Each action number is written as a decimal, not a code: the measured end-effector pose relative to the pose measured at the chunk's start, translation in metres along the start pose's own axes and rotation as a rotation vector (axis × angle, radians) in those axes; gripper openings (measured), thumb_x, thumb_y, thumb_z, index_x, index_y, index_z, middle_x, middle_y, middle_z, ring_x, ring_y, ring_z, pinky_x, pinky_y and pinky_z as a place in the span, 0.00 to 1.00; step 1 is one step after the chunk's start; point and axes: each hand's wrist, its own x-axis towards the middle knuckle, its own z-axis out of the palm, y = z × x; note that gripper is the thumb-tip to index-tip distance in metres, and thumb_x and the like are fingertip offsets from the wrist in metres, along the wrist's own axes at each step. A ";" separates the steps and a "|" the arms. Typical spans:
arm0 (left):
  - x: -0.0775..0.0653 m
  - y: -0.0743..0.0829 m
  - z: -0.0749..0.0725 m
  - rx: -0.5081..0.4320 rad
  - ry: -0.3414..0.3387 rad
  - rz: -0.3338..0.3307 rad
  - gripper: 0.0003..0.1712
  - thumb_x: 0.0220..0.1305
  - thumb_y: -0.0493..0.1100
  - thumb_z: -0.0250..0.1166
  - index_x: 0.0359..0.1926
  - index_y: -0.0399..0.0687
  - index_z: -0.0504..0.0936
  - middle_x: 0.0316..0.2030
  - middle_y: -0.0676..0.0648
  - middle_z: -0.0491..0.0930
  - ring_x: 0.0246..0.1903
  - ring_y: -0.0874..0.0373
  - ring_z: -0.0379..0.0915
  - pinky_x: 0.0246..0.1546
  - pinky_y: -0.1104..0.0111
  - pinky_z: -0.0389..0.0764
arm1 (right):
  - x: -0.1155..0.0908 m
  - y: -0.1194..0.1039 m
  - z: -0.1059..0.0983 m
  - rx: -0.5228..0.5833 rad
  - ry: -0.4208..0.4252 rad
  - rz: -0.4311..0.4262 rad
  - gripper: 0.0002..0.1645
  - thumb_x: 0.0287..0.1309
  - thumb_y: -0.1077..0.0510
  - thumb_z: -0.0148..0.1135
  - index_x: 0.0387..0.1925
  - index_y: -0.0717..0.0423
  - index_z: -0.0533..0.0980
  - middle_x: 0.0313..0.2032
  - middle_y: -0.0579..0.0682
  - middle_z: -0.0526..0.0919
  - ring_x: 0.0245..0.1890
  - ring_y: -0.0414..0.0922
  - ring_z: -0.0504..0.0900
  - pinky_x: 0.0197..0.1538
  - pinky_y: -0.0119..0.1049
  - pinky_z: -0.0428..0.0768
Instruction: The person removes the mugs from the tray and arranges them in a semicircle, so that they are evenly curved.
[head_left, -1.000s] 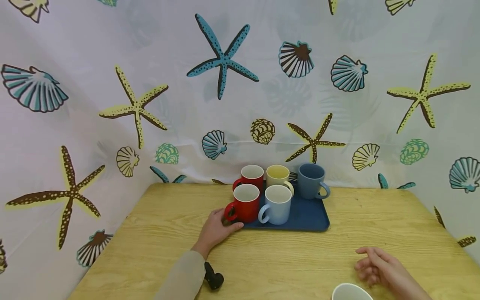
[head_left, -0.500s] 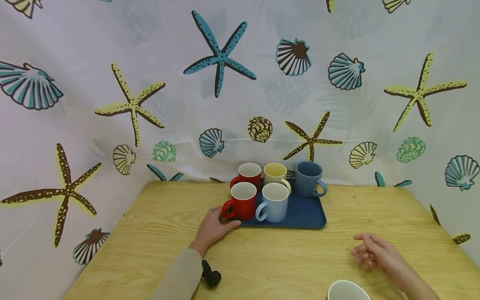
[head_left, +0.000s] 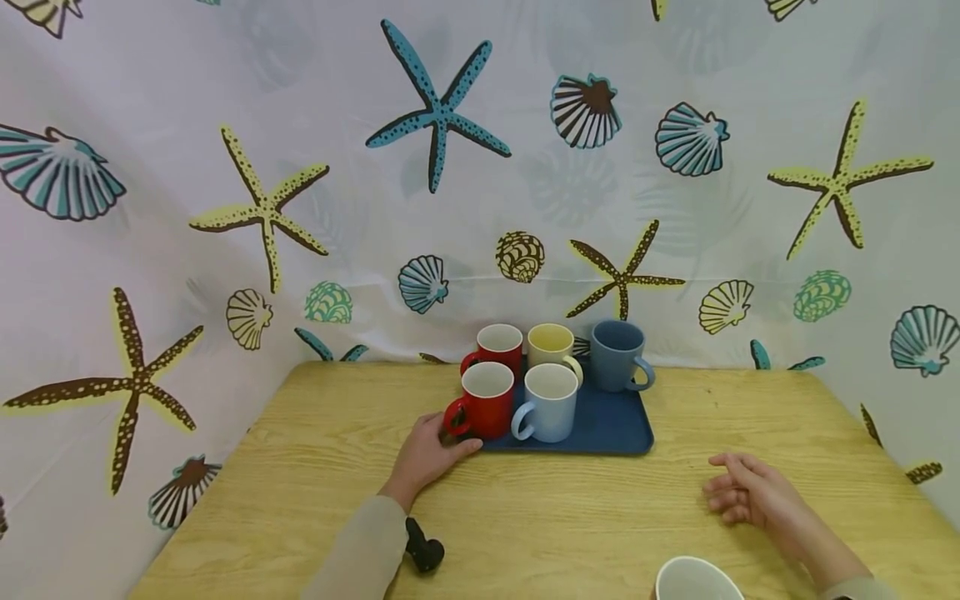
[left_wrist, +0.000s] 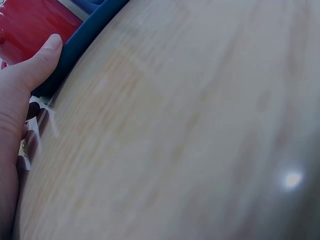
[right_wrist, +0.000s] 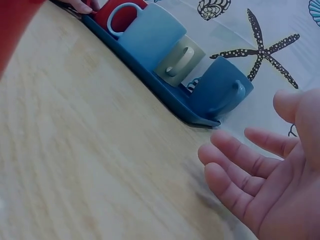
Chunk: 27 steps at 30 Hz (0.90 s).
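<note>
My left hand (head_left: 427, 454) grips the front left corner of a dark blue tray (head_left: 615, 429). In the left wrist view its thumb (left_wrist: 50, 45) lies on the rim, beside a red mug; the other fingers are mostly hidden. On the tray stand the front red mug (head_left: 491, 410), a light blue mug (head_left: 555, 414), another red mug (head_left: 506, 346) behind, a cream mug (head_left: 546, 352) and a darker blue mug (head_left: 613, 367). My right hand (head_left: 753, 496) hovers above the table to the tray's right, fingers loosely bent, holding nothing.
Another mug (head_left: 697, 583) with a pale inside is cut off at the bottom edge, near the right forearm. A wooden table (head_left: 570, 508) carries everything. Patterned cloth (head_left: 480, 200) hangs behind and at both sides. A black device (head_left: 425, 554) sits at the left wrist.
The view has shifted slightly. My right hand has moved a little away from the body, and its sleeve now shows. My left hand stays at the tray's corner; the mugs have not moved.
</note>
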 end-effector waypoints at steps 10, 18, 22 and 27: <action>0.001 -0.001 0.002 0.014 0.005 0.006 0.42 0.43 0.71 0.67 0.54 0.52 0.77 0.51 0.45 0.76 0.56 0.48 0.65 0.55 0.49 0.67 | 0.019 -0.014 -0.003 -0.086 0.083 0.003 0.35 0.68 0.40 0.40 0.60 0.66 0.57 0.38 0.51 0.81 0.37 0.47 0.81 0.38 0.41 0.80; 0.003 -0.003 0.005 0.026 0.005 0.015 0.43 0.43 0.73 0.65 0.55 0.52 0.76 0.51 0.47 0.76 0.56 0.49 0.65 0.55 0.49 0.67 | 0.035 -0.021 0.004 -0.136 0.120 -0.012 0.41 0.66 0.38 0.42 0.63 0.69 0.53 0.40 0.53 0.81 0.38 0.48 0.81 0.40 0.40 0.80; 0.001 -0.002 0.003 0.024 0.009 0.010 0.42 0.43 0.72 0.66 0.55 0.52 0.77 0.51 0.46 0.76 0.57 0.48 0.65 0.56 0.49 0.66 | 0.043 -0.025 0.009 -0.152 0.135 -0.011 0.41 0.67 0.38 0.42 0.64 0.68 0.54 0.40 0.54 0.80 0.39 0.49 0.81 0.41 0.40 0.79; -0.001 0.001 0.001 0.020 0.009 0.018 0.40 0.44 0.70 0.67 0.54 0.51 0.77 0.51 0.46 0.76 0.56 0.48 0.65 0.56 0.49 0.66 | 0.053 -0.031 0.015 -0.216 0.150 -0.014 0.41 0.67 0.38 0.42 0.64 0.68 0.54 0.42 0.56 0.80 0.38 0.48 0.81 0.41 0.39 0.79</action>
